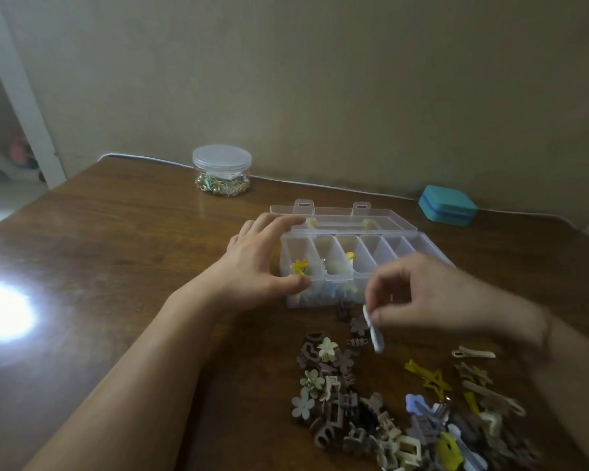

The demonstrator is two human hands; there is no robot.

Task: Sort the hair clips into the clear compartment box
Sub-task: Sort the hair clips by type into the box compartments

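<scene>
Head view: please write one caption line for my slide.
Left hand steadies the clear box; right hand pinches a pale clip.

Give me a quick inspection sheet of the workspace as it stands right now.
Surface: brown wooden table, with a bright light glare at its left.
Job's things: clear compartment box, lid open; a yellow clip in the leftmost compartment and another in the third; pile of loose hair clips on the table in front of it; yellow star clip lying apart.
Clutter: lidded clear jar of small trinkets at the back; teal case at the back right.
Hands: left hand grips the box's left end; right hand pinches a pale blue clip above the pile, blurred.
Cables: thin white cable along the table's far edge.
Surroundings: beige wall behind; white door frame at the left.
</scene>
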